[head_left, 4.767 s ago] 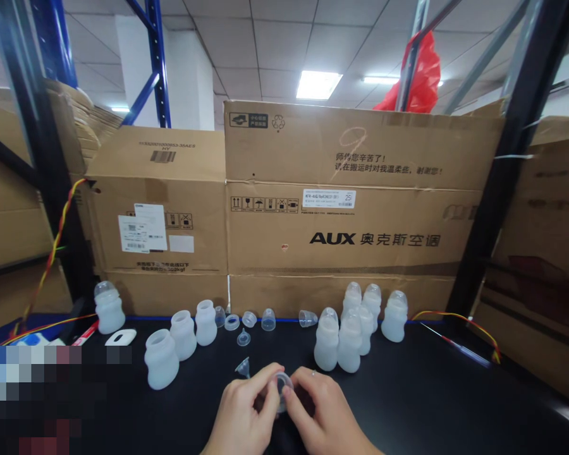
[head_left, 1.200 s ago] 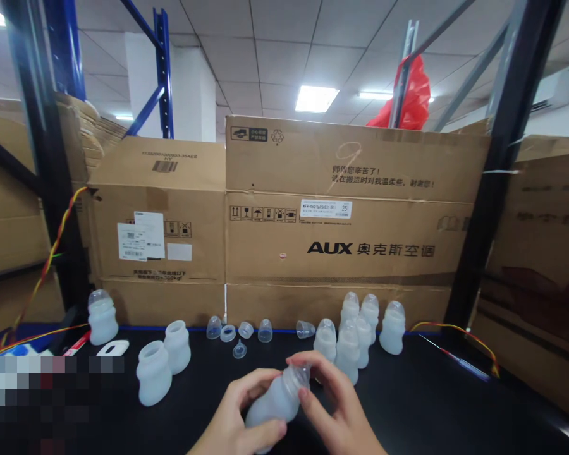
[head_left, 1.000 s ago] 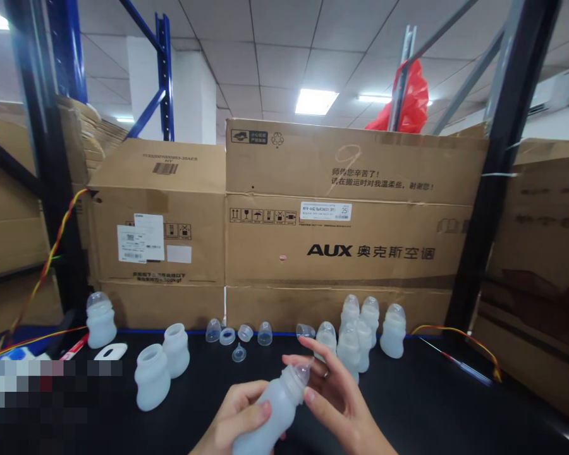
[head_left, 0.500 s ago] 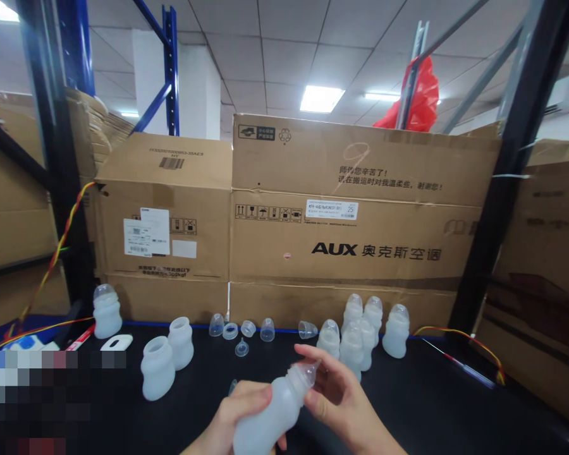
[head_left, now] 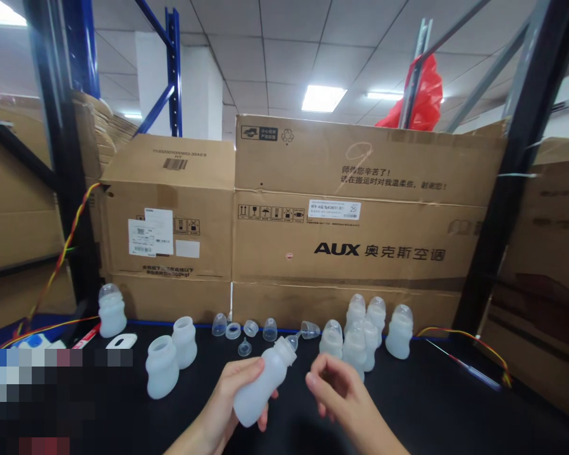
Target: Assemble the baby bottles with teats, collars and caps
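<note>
My left hand [head_left: 239, 385] is wrapped round a milky-white baby bottle [head_left: 262, 385], tilted with its neck up to the right. A clear teat [head_left: 292, 342] sits at the collar of this bottle, its tip pointing away. My right hand [head_left: 334, 385] is apart from the bottle, to its right, with the fingers loosely curled in and nothing visible in them. Just beyond the teat a clear cap [head_left: 310, 330] lies on its side. Behind the bottle a loose teat [head_left: 244, 346] rests on the black table.
Two open bottles [head_left: 162, 366] stand on the left. Several capped bottles [head_left: 354, 347] are grouped on the right. Clear caps [head_left: 270, 330] and collar rings [head_left: 233, 330] line the back edge. A cardboard wall [head_left: 289, 253] closes off the back; a pen [head_left: 469, 366] lies far right.
My right hand has come away from the teat and curled its fingers. The bottle in my left hand has shifted slightly up and left, away from my right hand.
</note>
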{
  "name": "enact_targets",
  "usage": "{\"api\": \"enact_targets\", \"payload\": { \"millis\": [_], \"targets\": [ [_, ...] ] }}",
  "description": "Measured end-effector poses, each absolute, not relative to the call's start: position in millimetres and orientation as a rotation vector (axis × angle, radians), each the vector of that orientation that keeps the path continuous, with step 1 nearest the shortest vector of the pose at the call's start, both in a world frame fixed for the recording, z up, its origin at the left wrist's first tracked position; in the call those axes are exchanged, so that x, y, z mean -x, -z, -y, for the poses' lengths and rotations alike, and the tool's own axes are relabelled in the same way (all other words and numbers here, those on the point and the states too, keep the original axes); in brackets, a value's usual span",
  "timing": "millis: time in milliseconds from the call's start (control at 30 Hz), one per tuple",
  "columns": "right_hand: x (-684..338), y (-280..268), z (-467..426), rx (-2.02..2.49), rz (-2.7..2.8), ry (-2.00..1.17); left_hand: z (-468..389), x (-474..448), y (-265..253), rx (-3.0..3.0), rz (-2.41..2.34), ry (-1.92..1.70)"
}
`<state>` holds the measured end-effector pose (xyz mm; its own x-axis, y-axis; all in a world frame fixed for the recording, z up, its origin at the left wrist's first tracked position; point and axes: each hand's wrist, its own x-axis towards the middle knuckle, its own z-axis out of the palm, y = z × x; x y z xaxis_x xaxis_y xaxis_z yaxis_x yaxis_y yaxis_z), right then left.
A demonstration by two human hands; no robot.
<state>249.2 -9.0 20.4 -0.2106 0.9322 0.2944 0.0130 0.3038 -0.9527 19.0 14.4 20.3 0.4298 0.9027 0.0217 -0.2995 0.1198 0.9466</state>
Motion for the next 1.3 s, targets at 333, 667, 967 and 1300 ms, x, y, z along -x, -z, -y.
{"api": "enact_targets", "payload": {
  "millis": [333, 667, 967, 1300],
  "targets": [
    [-251, -25, 18, 0.796, 1.678, -1.015, -6, -17, -25, -1.139, -0.663, -0.709],
    [-234, -13, 15, 1.135, 1.656, -0.93, 1, -11, -16, -1.594, -0.815, -0.966],
    [-249, -11, 27, 0.936, 1.87, -0.617, -14, -21, 4, -1.106, -0.562, -0.683],
    [-239, -6, 18, 0.652, 1.962, -0.602, -18, -20, 18, -1.173, -0.469, -0.537]
  ]
}}
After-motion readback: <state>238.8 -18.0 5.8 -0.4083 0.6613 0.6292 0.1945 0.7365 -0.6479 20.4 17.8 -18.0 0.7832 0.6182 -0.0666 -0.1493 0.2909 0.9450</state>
